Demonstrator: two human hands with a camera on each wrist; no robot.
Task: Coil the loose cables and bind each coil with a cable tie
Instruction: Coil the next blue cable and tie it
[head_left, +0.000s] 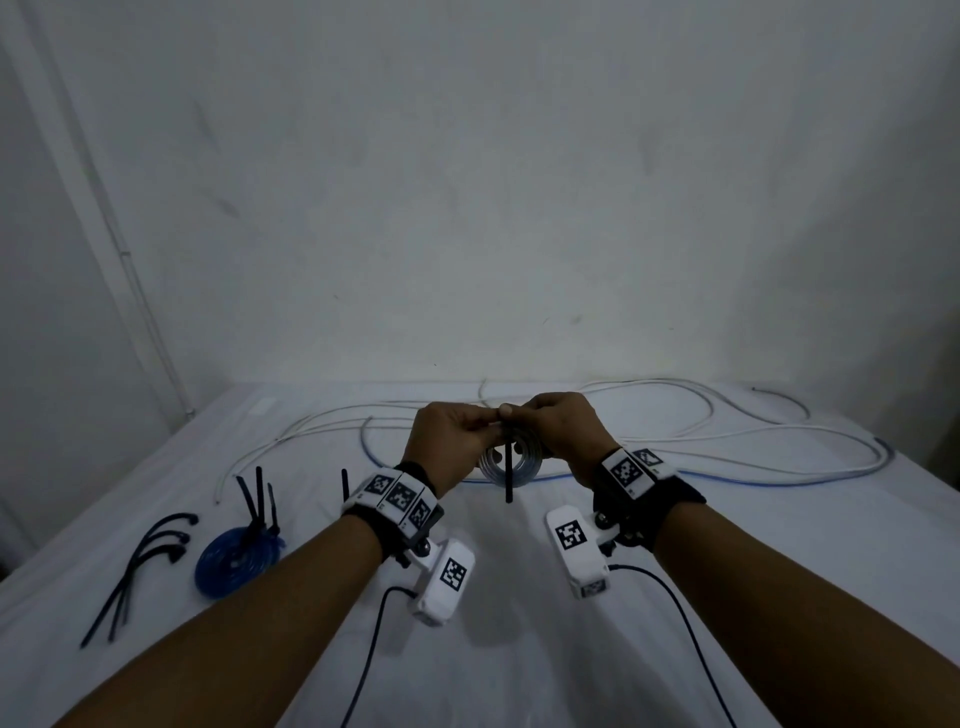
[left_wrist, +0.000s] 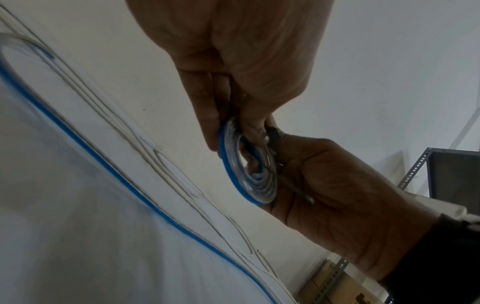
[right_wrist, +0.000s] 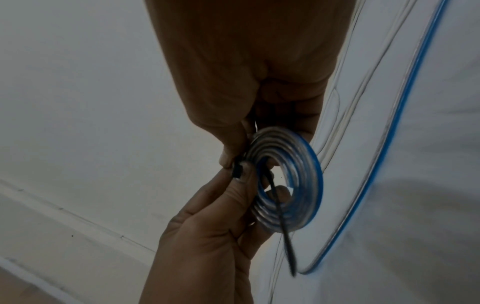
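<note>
The coil (right_wrist: 288, 181) of clear and blue cable is held up in the air between both hands, above the counter (head_left: 519, 649). A black tie (right_wrist: 281, 222) goes through the hole in the coil, and its long tail hangs down below the hands. The tie's small head sits right at the fingertips (right_wrist: 246, 170), where the two hands meet on top of the coil. To do this step well, I think the tail should go into the head and be pulled snug, while the rings stay flat and packed so none slip out. The left hand (head_left: 452, 441) is curled, pinching the tie head and the coil's rim. The right hand (head_left: 563, 431) is curled too, gripping the other side of the coil, with its thumb against the left thumb. Past the hands, loose white cables (head_left: 727, 431) and a blue-edged one lie spread out on the counter. To the left of the left hand sits a blue coil (head_left: 236, 558) with ties already on it, and further left lie spare ties (head_left: 140, 561).
</note>
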